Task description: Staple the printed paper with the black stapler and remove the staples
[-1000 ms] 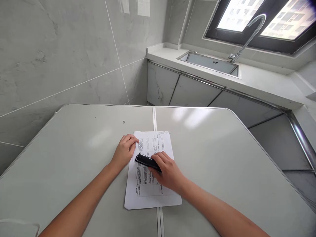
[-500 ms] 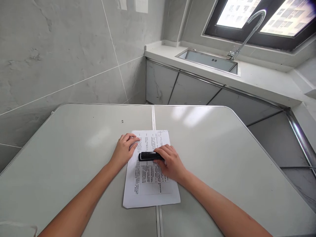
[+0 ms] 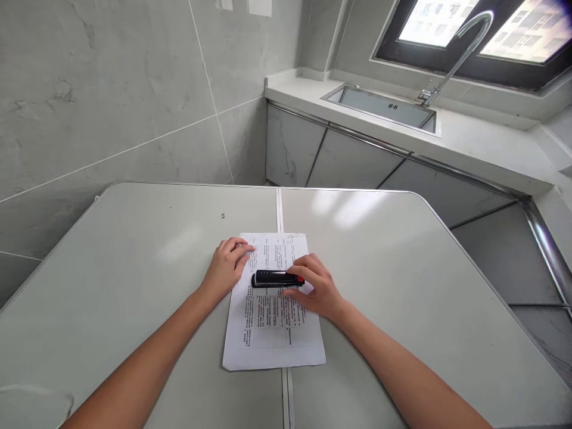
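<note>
A black elongated stapler (image 3: 272,278) lies crosswise on white rectangular printed paper (image 3: 277,354). The right hand (image 3: 315,287) straddles its end nearest the paper's right edge; grip closure cannot be determined. The left hand (image 3: 227,263), unclenched, presumably steadies the paper's left edge.

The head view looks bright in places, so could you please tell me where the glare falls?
In the head view, the window panes look overbright; the table shines brightest at its far side, right of the seam; the paper shows no strong glare.
</note>
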`<action>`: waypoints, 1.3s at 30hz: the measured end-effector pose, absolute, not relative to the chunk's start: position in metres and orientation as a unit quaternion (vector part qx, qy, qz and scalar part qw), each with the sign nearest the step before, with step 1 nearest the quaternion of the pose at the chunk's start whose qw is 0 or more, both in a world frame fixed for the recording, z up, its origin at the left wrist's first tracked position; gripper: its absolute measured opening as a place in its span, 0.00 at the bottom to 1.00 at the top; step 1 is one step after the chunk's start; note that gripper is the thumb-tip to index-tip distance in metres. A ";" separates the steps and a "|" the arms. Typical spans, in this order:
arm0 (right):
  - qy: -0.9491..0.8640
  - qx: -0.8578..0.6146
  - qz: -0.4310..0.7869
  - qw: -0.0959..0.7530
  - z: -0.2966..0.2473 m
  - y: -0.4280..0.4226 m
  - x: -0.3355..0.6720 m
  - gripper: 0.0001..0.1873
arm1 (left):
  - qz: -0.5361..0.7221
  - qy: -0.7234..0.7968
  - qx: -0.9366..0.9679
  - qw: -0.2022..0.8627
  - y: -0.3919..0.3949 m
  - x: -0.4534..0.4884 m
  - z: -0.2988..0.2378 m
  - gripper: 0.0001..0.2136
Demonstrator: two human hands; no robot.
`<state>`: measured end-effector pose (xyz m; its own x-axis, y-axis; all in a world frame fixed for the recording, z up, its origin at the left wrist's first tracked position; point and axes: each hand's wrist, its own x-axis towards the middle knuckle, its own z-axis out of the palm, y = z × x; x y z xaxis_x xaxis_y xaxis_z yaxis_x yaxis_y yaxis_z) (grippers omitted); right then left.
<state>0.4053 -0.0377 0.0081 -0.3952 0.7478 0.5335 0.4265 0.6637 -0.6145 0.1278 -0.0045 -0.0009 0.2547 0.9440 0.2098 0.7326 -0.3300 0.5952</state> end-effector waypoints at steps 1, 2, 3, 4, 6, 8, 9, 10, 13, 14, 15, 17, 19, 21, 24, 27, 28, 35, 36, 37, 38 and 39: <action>-0.796 -0.373 0.175 0.444 0.008 -0.039 0.406 0.14 | 0.284 0.545 0.762 0.205 -0.005 0.128 0.001 0.18; -0.779 -0.388 0.159 0.466 0.008 -0.040 0.407 0.17 | 0.298 0.543 0.754 0.220 -0.006 0.127 0.003 0.20; -0.766 -0.402 0.148 0.479 0.008 -0.041 0.409 0.21 | 0.314 0.538 0.745 0.241 -0.007 0.126 0.005 0.21; -0.761 -0.411 0.144 0.482 0.007 -0.042 0.410 0.25 | 0.329 0.526 0.737 0.267 -0.008 0.123 0.007 0.21; -0.759 -0.418 0.154 0.475 0.006 -0.043 0.411 0.30 | 0.342 0.482 0.732 0.337 -0.008 0.117 0.012 0.17; -0.750 -0.430 0.176 0.471 0.006 -0.043 0.412 0.32 | 0.320 0.419 0.742 0.414 -0.007 0.110 0.016 0.13; -0.739 -0.444 0.189 0.470 0.007 -0.043 0.411 0.32 | 0.298 0.392 0.750 0.442 -0.007 0.107 0.018 0.11; -0.727 -0.460 0.200 0.469 0.007 -0.044 0.411 0.31 | 0.273 0.374 0.758 0.458 -0.006 0.106 0.019 0.08; -0.706 -0.492 0.217 0.460 0.008 -0.043 0.409 0.31 | 0.204 0.370 0.794 0.438 -0.005 0.107 0.022 0.11; -0.707 -0.494 0.216 0.457 0.008 -0.043 0.409 0.32 | 0.188 0.373 0.805 0.421 -0.005 0.109 0.023 0.14; -0.710 -0.492 0.214 0.456 0.008 -0.043 0.408 0.32 | 0.178 0.375 0.814 0.405 -0.005 0.111 0.023 0.15; -0.713 -0.488 0.214 0.456 0.007 -0.043 0.408 0.32 | 0.172 0.373 0.825 0.388 -0.006 0.115 0.022 0.13; -0.707 -0.489 0.223 0.459 0.006 -0.042 0.408 0.31 | 0.180 0.379 0.819 0.392 -0.006 0.116 0.022 0.11; -0.703 -0.489 0.236 0.459 0.005 -0.042 0.408 0.29 | 0.195 0.396 0.803 0.400 -0.006 0.116 0.021 0.14; -0.713 -0.483 0.235 0.451 0.005 -0.040 0.409 0.29 | 0.202 0.420 0.787 0.404 -0.007 0.115 0.020 0.17; -0.741 -0.466 0.207 0.437 0.006 -0.038 0.410 0.29 | 0.194 0.434 0.782 0.402 -0.006 0.115 0.019 0.18; -0.752 -0.456 0.196 0.433 0.006 -0.037 0.410 0.29 | 0.193 0.439 0.780 0.402 -0.006 0.115 0.018 0.18; -0.765 -0.445 0.200 0.422 0.003 -0.035 0.412 0.28 | 0.194 0.449 0.772 0.405 -0.005 0.116 0.016 0.21; -0.764 -0.441 0.201 0.426 0.002 -0.035 0.412 0.28 | 0.194 0.448 0.773 0.404 -0.005 0.116 0.016 0.21; -0.765 -0.434 0.199 0.432 0.002 -0.035 0.411 0.27 | 0.193 0.448 0.775 0.403 -0.005 0.116 0.017 0.20; -0.766 -0.427 0.195 0.439 0.002 -0.035 0.410 0.27 | 0.192 0.447 0.776 0.401 -0.005 0.116 0.017 0.19; -0.767 -0.421 0.191 0.445 0.003 -0.035 0.408 0.25 | 0.190 0.445 0.778 0.400 -0.005 0.115 0.017 0.19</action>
<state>0.4083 -0.0349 0.0030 -0.2486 0.8156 0.5224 0.4762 0.5726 -0.6674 0.1155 -0.0052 0.0174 0.5315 0.8449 -0.0606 0.5417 -0.2840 0.7911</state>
